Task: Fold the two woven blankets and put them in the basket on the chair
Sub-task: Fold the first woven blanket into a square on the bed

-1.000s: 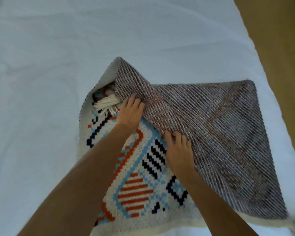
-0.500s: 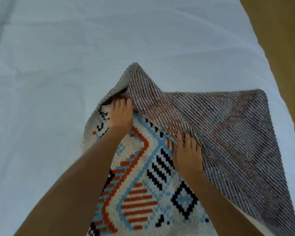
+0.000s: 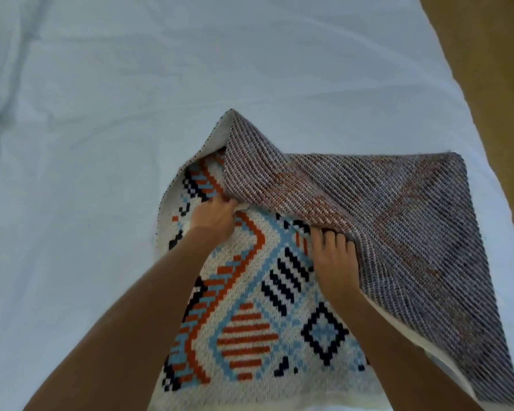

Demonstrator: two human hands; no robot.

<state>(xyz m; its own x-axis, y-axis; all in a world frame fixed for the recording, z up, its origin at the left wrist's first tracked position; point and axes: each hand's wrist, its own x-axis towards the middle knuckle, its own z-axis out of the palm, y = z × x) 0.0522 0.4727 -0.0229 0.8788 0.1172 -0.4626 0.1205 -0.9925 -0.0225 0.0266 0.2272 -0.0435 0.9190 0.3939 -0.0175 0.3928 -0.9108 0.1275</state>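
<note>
**Pale sheet, one blanket mid-fold**

Wrinkled white bedding (image 3: 131, 114) fills most of the frame, with a tan strip of floor (image 3: 493, 84) down the right edge. On the sheet, from centre to lower right, lies one woven blanket (image 3: 250, 336), its orange, blue and black pattern facing up. A large flap (image 3: 398, 232) of it is turned over and shows the grey striped underside. The second blanket, the basket and the chair are out of view.

The left hand (image 3: 214, 218) is curled on the flap's free edge just below the raised peak at upper centre, pinching it. The right hand (image 3: 336, 259) sits lower along the same edge, fingertips tucked beneath the cloth and curled against it; its thumb is hidden.

The flap spreads right and upward from both hands, and its free edge runs diagonally from the peak toward the lower right corner. Any next pull probably carries that edge leftward across the patterned face, with the left hand leading at the peak and the right keeping the line straight.
</note>
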